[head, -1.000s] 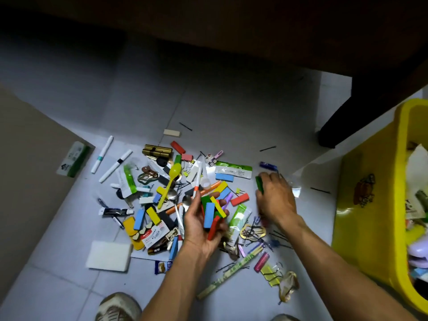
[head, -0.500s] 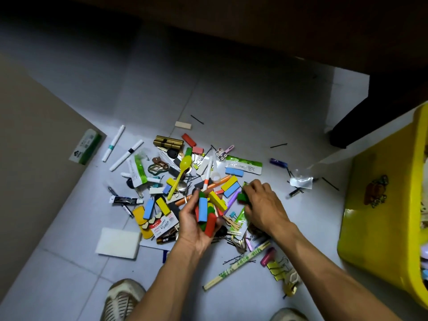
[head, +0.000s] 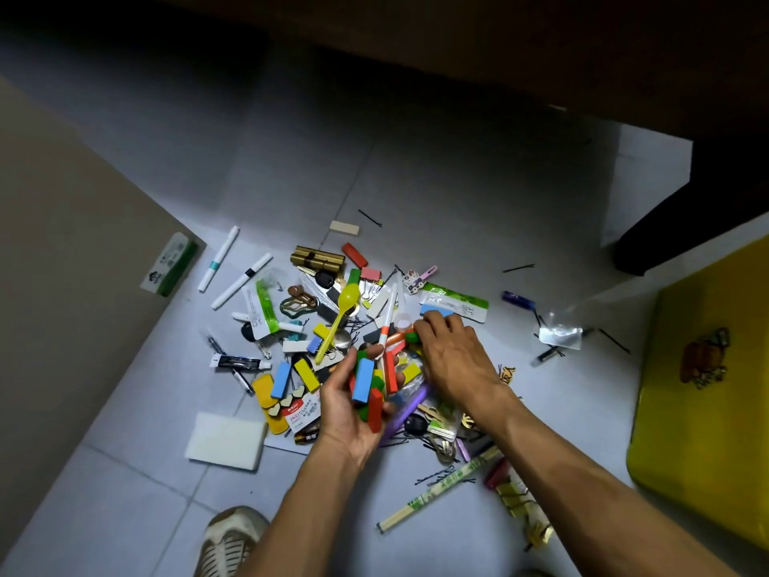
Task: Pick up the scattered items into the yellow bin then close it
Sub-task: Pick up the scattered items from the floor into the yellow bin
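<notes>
On the floor, the left hand (head: 353, 414) cups a bundle of coloured blocks (head: 368, 389), fingers curled round them. The right hand (head: 451, 356) pinches a green block (head: 413, 336) over the scattered items (head: 333, 326). The yellow bin (head: 703, 393) stands far right.

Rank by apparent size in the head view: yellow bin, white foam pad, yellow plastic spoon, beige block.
1. yellow bin, though cropped and nearest the camera.
2. white foam pad.
3. yellow plastic spoon.
4. beige block, smallest, also farthest away.
</notes>
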